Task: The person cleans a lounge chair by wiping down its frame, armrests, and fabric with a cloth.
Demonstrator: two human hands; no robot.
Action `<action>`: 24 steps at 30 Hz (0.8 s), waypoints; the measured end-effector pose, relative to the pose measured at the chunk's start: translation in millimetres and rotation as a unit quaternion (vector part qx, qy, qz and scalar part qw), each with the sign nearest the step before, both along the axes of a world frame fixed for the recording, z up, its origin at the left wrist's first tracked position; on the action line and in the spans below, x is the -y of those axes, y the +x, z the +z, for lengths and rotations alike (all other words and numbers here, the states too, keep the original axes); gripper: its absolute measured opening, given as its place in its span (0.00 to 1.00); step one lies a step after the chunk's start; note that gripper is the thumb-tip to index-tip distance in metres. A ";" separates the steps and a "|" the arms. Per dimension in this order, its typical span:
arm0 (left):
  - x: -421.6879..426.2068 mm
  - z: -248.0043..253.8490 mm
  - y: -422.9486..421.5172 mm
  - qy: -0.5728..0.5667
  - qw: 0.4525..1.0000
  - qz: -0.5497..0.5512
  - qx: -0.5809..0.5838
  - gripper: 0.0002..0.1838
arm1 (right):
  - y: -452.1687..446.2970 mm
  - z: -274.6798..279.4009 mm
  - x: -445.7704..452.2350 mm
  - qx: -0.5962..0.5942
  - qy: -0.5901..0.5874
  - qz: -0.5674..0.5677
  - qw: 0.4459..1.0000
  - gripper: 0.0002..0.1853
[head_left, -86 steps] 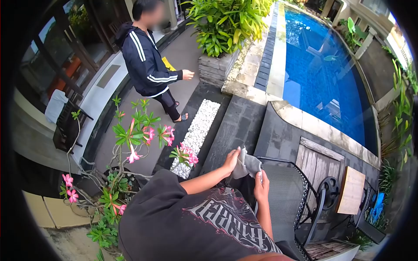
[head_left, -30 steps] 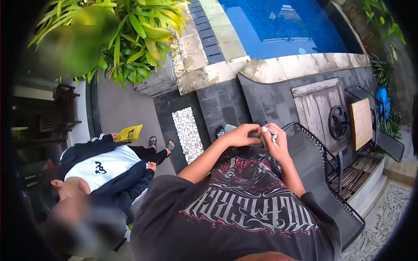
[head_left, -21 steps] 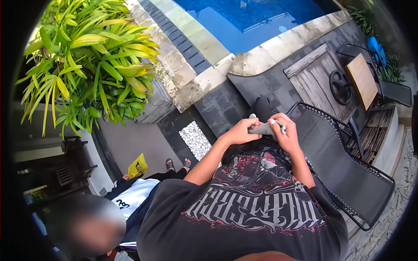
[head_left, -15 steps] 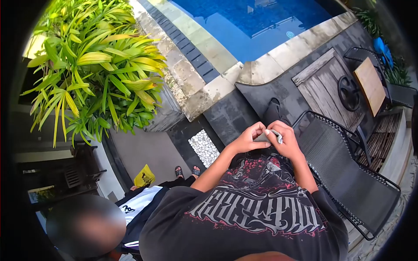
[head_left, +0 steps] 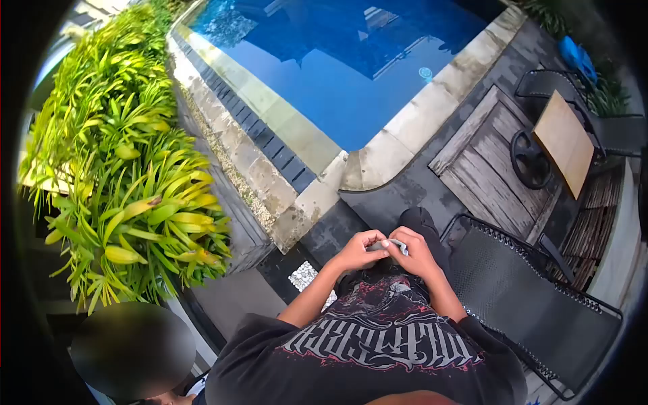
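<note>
At the left edge, dense leafy plants point(head_left: 128, 175) rise above another person point(head_left: 135, 351), clear of the hands. Mid-view, below the pool point(head_left: 351, 88), the left hand point(head_left: 361, 252) and right hand point(head_left: 418, 255) pinch a grey cloth point(head_left: 402, 248), bunched, not spread out. Rightward, a mesh lounger point(head_left: 533, 297) stands close beside the right forearm point(head_left: 445, 297).

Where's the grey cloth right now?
Head view, just below centre: the grey cloth is bunched between the left hand and right hand, above the printed T-shirt and left of the mesh lounger.
</note>
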State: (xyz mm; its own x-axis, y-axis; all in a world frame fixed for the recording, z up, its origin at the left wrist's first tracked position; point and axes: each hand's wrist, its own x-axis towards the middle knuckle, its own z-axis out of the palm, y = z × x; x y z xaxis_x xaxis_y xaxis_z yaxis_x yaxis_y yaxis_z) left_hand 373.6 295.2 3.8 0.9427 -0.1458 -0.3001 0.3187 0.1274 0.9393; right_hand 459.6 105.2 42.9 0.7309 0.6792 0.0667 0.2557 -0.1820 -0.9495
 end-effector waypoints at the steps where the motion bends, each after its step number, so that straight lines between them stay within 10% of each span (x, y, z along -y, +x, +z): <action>1: 1.6 7.4 28.1 0.013 0.999 -0.005 -0.030 0.11 | 28.8 5.7 7.4 -0.019 -0.031 0.015 0.999 0.14; 18: 76.0 126.9 391.3 0.251 0.931 -0.238 0.113 0.13 | 301.0 116.4 97.6 0.002 -0.009 -0.194 0.981 0.17; 24: 84.9 128.6 507.7 0.285 0.857 -0.398 0.161 0.21 | 376.6 146.7 98.8 -0.221 0.228 -0.474 0.821 0.22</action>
State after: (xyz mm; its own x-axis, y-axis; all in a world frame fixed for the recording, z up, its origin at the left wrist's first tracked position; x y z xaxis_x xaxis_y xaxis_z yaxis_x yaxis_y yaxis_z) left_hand 881.3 210.3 132.4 0.6597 -0.6977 -0.2792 -0.1961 -0.5184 0.8323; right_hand 836.2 6.5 189.6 0.9383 -0.2306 -0.2576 -0.1832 0.3003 -0.9361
